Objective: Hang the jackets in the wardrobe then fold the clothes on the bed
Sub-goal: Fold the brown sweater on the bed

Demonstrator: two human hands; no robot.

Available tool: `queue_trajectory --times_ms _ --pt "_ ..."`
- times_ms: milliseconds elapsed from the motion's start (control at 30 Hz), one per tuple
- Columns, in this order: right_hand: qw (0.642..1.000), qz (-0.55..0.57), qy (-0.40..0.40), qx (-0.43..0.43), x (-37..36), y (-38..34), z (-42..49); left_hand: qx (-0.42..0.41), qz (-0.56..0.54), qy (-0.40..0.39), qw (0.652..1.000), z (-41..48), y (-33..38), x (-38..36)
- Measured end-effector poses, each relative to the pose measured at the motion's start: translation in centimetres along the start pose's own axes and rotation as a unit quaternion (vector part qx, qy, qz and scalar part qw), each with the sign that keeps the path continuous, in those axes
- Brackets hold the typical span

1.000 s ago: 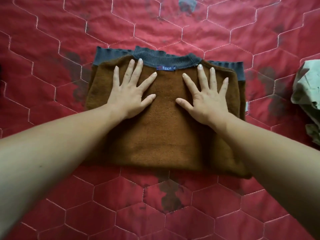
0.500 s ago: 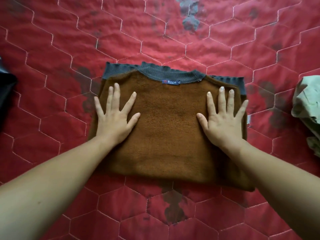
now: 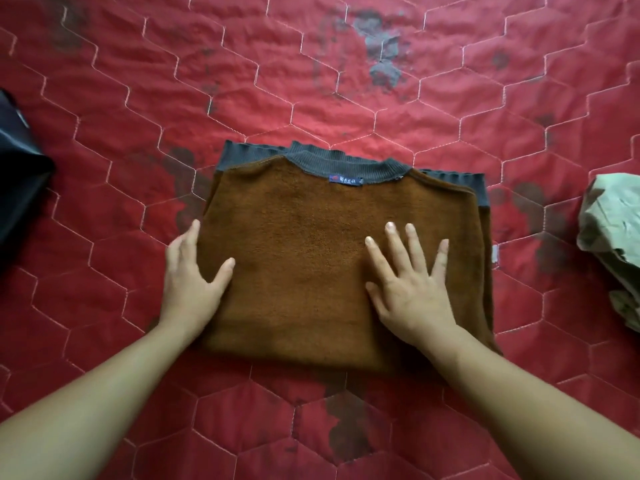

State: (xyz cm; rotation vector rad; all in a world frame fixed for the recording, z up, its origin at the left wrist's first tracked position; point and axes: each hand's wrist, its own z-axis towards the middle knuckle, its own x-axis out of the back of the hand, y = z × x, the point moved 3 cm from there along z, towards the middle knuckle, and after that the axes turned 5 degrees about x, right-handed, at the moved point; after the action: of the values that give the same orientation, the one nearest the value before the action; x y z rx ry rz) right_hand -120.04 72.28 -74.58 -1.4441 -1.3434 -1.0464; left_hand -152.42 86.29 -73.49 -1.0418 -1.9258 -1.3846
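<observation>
At my far left a dark garment (image 3: pixel 17 174) lies on the bed's red quilt (image 3: pixel 138 98), partly out of view. My left arm reaches forward, and my left hand (image 3: pixel 188 275) is turned on its side against the left edge of the folded brown sweater (image 3: pixel 304 244). Its fingers are straight along that edge and the thumb is spread onto the fabric (I cannot tell whether any fingers go under the edge).

The sweater lies flat in the middle of the quilt, its grey collar and blue label (image 3: pixel 345 179) on the side away from me. My right hand (image 3: pixel 412 289) rests palm down on its right half, fingers straight and fanned wide, gripping nothing. Well apart at the right edge lies a crumpled pale green garment (image 3: pixel 613 237).
</observation>
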Motion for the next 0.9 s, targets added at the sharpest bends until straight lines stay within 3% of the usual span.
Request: queue_trajectory --times_ms 100,233,333,400,467,500,567,633,667,733,800,833,900 --pt "0.996 0.009 -0.056 0.072 -0.1 -3.1 0.3 0.095 -0.053 -0.047 0.993 1.5 -0.7 2.0" --pt "0.986 0.028 -0.149 0.063 -0.7 -3.4 0.8 0.198 -0.126 -0.248 0.94 2.8 -0.6 3.4" --pt "0.988 0.1 -0.096 0.063 0.6 -2.2 0.2 0.21 -0.142 -0.344 0.904 3.1 2.0 4.6" --pt "0.978 0.205 -0.021 0.005 1.8 -0.2 -1.0 0.198 -0.17 -0.361 0.895 2.5 4.4 4.9" --pt "0.928 0.355 0.042 -0.104 3.0 2.5 -2.5 0.166 -0.203 -0.382 0.886 0.9 8.3 4.2" --pt "0.883 0.434 0.062 -0.169 3.6 3.7 -3.1 0.14 -0.219 -0.396 0.881 -0.3 10.6 3.5" --pt "0.756 0.586 0.072 -0.282 4.6 5.6 -3.7 0.078 -0.23 -0.418 0.875 -2.8 15.5 1.5" --pt "0.616 0.71 0.038 -0.339 5.3 6.9 -4.2 0.013 -0.217 -0.438 0.872 -5.8 20.4 -1.4" --pt "0.56 0.749 0.016 -0.354 5.5 7.6 -4.5 -0.019 -0.214 -0.447 0.868 -7.4 22.9 -3.1" --pt "0.488 0.796 -0.03 -0.357 5.8 8.9 -5.5 -0.054 -0.198 -0.468 0.86 -10.1 26.4 -7.3" --pt "0.457 0.821 -0.065 -0.336 5.3 10.3 -6.6 -0.034 -0.148 -0.493 0.857 -12.2 28.3 -11.6" --pt "0.464 0.82 -0.076 -0.325 4.9 11.0 -7.3 -0.025 -0.082 -0.498 0.863 -13.0 28.6 -13.4" --pt "0.535 0.773 -0.075 -0.333 3.9 12.2 -8.7 -0.06 0.079 -0.459 0.883 -14.0 27.8 -15.8"
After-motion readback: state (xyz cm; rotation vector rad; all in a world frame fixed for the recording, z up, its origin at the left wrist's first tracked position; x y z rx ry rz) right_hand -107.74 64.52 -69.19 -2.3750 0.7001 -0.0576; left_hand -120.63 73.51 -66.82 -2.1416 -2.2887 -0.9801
